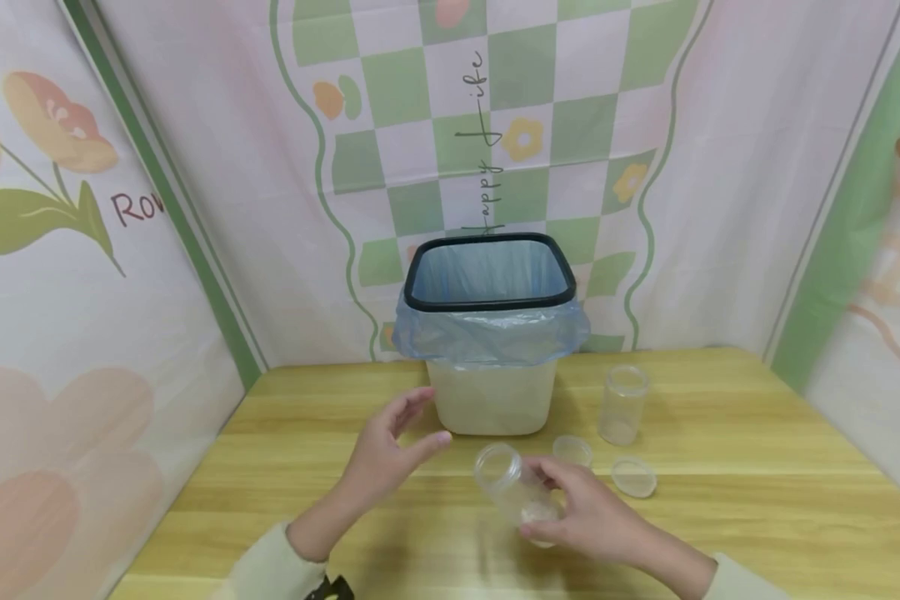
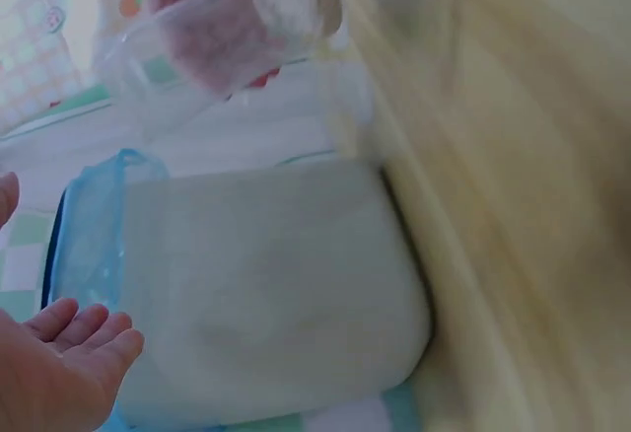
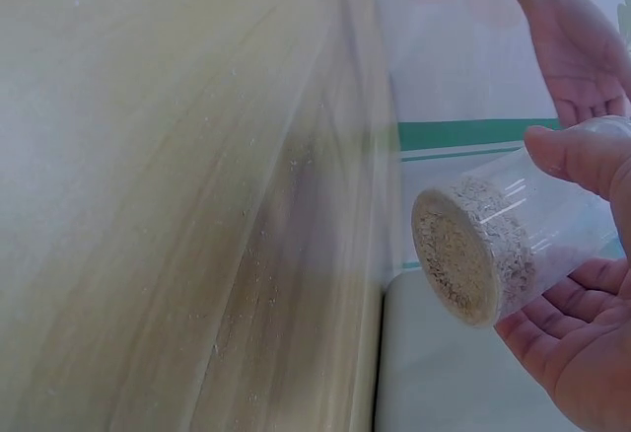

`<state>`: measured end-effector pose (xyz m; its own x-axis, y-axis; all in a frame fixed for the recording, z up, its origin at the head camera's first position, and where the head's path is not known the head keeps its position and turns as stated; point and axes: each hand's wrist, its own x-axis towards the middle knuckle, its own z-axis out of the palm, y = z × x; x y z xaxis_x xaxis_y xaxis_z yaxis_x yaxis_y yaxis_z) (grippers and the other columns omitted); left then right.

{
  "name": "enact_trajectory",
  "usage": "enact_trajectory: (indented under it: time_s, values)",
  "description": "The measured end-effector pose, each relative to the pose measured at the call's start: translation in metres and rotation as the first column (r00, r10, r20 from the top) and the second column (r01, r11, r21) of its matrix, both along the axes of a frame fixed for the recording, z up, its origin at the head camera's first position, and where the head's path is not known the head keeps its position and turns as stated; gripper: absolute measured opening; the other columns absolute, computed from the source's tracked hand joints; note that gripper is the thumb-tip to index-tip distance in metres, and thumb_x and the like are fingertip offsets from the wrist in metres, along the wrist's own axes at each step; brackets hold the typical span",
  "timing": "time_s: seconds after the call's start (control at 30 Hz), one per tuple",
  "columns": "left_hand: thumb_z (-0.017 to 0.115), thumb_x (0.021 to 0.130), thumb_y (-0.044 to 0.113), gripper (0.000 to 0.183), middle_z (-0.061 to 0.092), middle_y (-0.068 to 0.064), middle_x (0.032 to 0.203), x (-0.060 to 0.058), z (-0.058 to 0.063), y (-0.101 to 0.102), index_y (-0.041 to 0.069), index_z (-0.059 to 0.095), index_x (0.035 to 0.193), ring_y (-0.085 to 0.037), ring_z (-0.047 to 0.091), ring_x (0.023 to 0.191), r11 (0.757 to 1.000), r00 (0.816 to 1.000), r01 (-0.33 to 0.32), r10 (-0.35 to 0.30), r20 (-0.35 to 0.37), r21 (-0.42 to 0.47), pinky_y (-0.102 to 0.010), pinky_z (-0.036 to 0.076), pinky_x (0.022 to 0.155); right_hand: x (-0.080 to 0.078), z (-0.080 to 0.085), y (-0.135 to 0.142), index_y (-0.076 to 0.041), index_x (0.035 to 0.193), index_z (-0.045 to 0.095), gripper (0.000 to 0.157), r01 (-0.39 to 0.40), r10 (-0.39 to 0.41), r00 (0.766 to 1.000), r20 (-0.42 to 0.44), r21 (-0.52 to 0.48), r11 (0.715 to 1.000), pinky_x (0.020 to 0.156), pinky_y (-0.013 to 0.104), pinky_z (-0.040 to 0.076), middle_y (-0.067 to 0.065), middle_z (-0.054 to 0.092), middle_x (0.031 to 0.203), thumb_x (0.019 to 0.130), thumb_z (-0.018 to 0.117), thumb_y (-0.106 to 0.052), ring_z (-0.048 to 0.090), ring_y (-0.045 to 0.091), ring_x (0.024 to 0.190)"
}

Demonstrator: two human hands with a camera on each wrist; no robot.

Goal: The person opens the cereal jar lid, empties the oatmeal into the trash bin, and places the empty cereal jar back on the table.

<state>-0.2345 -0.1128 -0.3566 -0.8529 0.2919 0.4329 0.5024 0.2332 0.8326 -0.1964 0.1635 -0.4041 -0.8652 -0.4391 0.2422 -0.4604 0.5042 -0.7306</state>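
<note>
In the head view, my right hand (image 1: 592,512) grips a clear, lidless jar (image 1: 508,487), tilted with its mouth toward the upper left. Pale, dry flakes (image 3: 458,259) lie in the jar's bottom, plainest in the right wrist view. My left hand (image 1: 386,454) is held to the left of the jar, fingers apart and thumb out, touching nothing. In the left wrist view, that left hand (image 2: 69,363) shows beside the trash bin (image 2: 276,294). Beyond the right hand stands a second clear jar (image 1: 622,406), with two clear round lids lying before it.
Behind the hands stands the cream bin (image 1: 491,400), with a black rim and a blue bag folded over it. One lid (image 1: 572,451) lies near the right hand, another (image 1: 634,477) farther right. Tiny pale bits dot the wooden table (image 3: 227,235). Printed curtains surround it.
</note>
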Motion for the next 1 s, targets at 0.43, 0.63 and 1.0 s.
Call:
enact_trajectory:
  time_s: [0.43,0.63,1.0]
  values:
    - [0.075,0.086,0.015,0.053,0.056,-0.012,0.136,-0.043,0.051,-0.008,0.000,0.055,0.133,-0.025,0.048,0.129,0.986,0.894,-0.156,0.116,-0.434,-0.059,-0.041,0.038,0.106,0.005,0.002,0.006,-0.008,0.124,0.059,0.063,0.019,-0.019,0.999,-0.035,-0.001,1.000,0.082,0.039,0.049,-0.007,0.064,0.105,0.073,0.085,-0.033,0.059,0.013,0.095]
    - [0.072,0.087,0.018,0.047,0.058,-0.015,0.133,-0.063,0.068,-0.006,-0.002,0.059,0.128,-0.025,0.051,0.126,0.981,0.839,-0.184,0.122,-0.531,-0.065,-0.041,0.040,0.104,0.005,0.002,0.009,-0.009,0.124,0.059,0.061,0.010,-0.010,0.999,-0.050,0.001,1.000,0.081,0.033,0.050,-0.010,0.064,0.104,0.074,0.084,-0.034,0.059,0.010,0.093]
    - [0.069,0.091,0.022,0.040,0.059,-0.014,0.132,-0.097,0.086,0.001,0.000,0.064,0.125,-0.022,0.051,0.126,0.975,0.817,-0.191,0.095,-0.568,-0.111,-0.038,0.040,0.105,0.007,0.010,0.015,-0.007,0.122,0.060,0.061,0.027,-0.027,0.998,-0.048,-0.016,1.000,0.077,0.030,0.051,-0.006,0.064,0.103,0.073,0.085,-0.032,0.059,0.014,0.094]
